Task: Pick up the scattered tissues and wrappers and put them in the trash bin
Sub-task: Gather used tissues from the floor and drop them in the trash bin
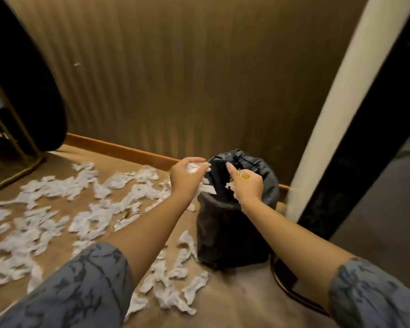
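A trash bin point(227, 233) lined with a black bag stands on the tan floor by the wall. My left hand point(185, 178) hovers at the bin's left rim, closed around a wad of white tissue point(194, 167). My right hand point(247, 185) is over the bin's opening, index finger raised, gripping white tissue scraps point(232, 188) with something small and yellow between its fingers. Many crumpled white tissues point(57, 209) lie scattered across the floor to the left of the bin and in front of it point(173, 297). A shiny wrapper point(122, 220) lies among them.
A ribbed brown wall with a wooden baseboard point(118, 147) runs behind the bin. A white column point(336, 114) rises at the right, beside a dark panel. A dark rounded piece of furniture with a gold metal frame point(14, 143) stands at far left. A dark curved base point(284, 287) sits right of the bin.
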Available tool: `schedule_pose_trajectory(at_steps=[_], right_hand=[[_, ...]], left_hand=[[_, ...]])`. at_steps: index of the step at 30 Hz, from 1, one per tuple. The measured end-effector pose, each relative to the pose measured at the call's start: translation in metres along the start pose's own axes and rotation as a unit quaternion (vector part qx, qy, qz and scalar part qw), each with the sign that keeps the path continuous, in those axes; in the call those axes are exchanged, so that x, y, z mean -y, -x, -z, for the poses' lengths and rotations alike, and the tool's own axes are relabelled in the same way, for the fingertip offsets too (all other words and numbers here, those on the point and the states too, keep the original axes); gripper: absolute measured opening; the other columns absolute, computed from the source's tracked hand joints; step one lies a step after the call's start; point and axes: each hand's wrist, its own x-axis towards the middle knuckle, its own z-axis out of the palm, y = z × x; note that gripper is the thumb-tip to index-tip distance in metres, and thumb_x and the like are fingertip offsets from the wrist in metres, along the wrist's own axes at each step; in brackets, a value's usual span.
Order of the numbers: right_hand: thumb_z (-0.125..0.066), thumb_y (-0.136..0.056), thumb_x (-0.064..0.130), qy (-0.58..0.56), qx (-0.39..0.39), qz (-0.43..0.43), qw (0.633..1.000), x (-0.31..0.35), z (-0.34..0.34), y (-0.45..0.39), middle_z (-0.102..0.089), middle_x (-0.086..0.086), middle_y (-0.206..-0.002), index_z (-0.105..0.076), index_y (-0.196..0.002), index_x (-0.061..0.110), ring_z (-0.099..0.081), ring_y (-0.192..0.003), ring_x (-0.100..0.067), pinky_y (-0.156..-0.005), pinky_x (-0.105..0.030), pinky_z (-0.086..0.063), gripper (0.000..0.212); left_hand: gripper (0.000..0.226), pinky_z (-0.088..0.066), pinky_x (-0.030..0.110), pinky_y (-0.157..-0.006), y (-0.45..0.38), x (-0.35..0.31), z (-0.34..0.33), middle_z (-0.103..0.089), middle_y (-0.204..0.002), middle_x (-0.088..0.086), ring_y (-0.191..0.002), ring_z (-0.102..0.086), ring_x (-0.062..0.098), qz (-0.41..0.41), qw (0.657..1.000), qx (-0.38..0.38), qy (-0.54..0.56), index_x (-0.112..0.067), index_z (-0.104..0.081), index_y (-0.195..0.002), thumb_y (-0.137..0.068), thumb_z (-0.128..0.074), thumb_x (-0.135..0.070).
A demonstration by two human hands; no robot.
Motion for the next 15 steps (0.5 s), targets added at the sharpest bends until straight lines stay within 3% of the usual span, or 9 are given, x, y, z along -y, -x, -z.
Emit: schedule_pose_trajectory(at_steps=[3, 6, 8, 9, 10, 12, 14, 15], right_hand=[[-0.070, -0.073, 0.067, -0.077, 0.000, -0.184, 0.980, 0.006, 0.010, -0.025, -0.058, -0.005, -0.073, -0.053, -0.074, 0.007, -0.057, -0.078, -0.024, -0.078, -0.039, -0.051, 0.062], [-0.062, -0.016, 0.097, -0.186, 0.068, -0.234, 0.952, -0.057, 0.014, -0.095, -0.065, -0.003, -0.121, -0.059, -0.122, 0.017, -0.062, -0.104, -0.033, -0.093, -0.055, -0.048, 0.133], [-0.058, -0.007, 0.098, -0.229, 0.073, -0.253, 0.937, -0.069, 0.017, -0.114, -0.063, -0.006, -0.127, -0.055, -0.130, 0.021, -0.064, -0.106, -0.037, -0.091, -0.059, -0.049, 0.145], [-0.060, -0.017, 0.098, -0.238, 0.086, -0.272, 0.929, -0.045, 0.023, -0.087, -0.062, -0.007, -0.128, -0.053, -0.134, 0.021, -0.064, -0.108, -0.037, -0.092, -0.057, -0.050, 0.140], [-0.061, -0.039, 0.095, -0.243, 0.092, -0.280, 0.924, -0.020, 0.028, -0.060, -0.058, -0.007, -0.134, -0.048, -0.139, 0.020, -0.060, -0.114, -0.037, -0.097, -0.057, -0.047, 0.125], [-0.051, -0.085, 0.070, -0.270, 0.071, -0.272, 0.921, -0.012, 0.025, -0.046, -0.044, -0.006, -0.144, -0.035, -0.147, 0.020, -0.042, -0.133, -0.037, -0.107, -0.059, -0.035, 0.082], [-0.049, -0.097, 0.047, -0.268, 0.050, -0.253, 0.928, -0.018, 0.024, -0.044, -0.033, -0.005, -0.149, -0.027, -0.150, 0.022, -0.028, -0.141, -0.037, -0.108, -0.063, -0.031, 0.062], [-0.052, -0.098, 0.039, -0.251, 0.050, -0.248, 0.934, -0.023, 0.016, -0.039, -0.036, -0.006, -0.148, -0.028, -0.149, 0.022, -0.031, -0.139, -0.035, -0.106, -0.062, -0.034, 0.059]], left_hand=[[0.018, -0.043, 0.007, -0.064, -0.017, -0.003, -0.040, -0.069, -0.078, -0.008, -0.073, -0.060, -0.006, -0.018, 0.999, 0.002, 0.037, -0.015, -0.071, -0.082, -0.081, -0.075, -0.032], [0.024, -0.048, 0.021, -0.072, -0.035, 0.006, -0.070, -0.069, -0.081, -0.008, -0.080, -0.063, 0.003, -0.022, 0.999, 0.029, 0.025, -0.018, -0.070, -0.082, -0.082, -0.070, -0.042], [0.024, -0.048, 0.027, -0.079, -0.042, 0.021, -0.081, -0.070, -0.091, -0.005, -0.090, -0.063, 0.010, -0.012, 0.998, 0.070, 0.002, -0.019, -0.069, -0.089, -0.082, -0.070, -0.042], [0.027, -0.047, 0.026, -0.083, -0.044, 0.031, -0.085, -0.070, -0.098, -0.003, -0.097, -0.062, 0.012, -0.009, 0.996, 0.089, -0.009, -0.018, -0.069, -0.096, -0.082, -0.071, -0.041], [0.030, -0.046, 0.026, -0.086, -0.045, 0.041, -0.086, -0.069, -0.104, -0.001, -0.102, -0.060, 0.013, -0.008, 0.995, 0.099, -0.022, -0.017, -0.068, -0.102, -0.082, -0.071, -0.039], [0.030, -0.044, 0.026, -0.087, -0.041, 0.059, -0.081, -0.067, -0.109, -0.001, -0.106, -0.059, 0.013, -0.012, 0.995, 0.092, -0.045, -0.015, -0.066, -0.109, -0.086, -0.069, -0.034], [0.022, -0.043, 0.025, -0.084, -0.033, 0.070, -0.071, -0.065, -0.105, -0.003, -0.106, -0.058, 0.014, -0.020, 0.996, 0.078, -0.041, -0.014, -0.066, -0.109, -0.089, -0.064, -0.024], [0.019, -0.043, 0.024, -0.082, -0.031, 0.079, -0.061, -0.064, -0.104, -0.004, -0.104, -0.059, 0.014, -0.019, 0.997, 0.070, -0.039, -0.015, -0.066, -0.108, -0.090, -0.062, -0.020]])
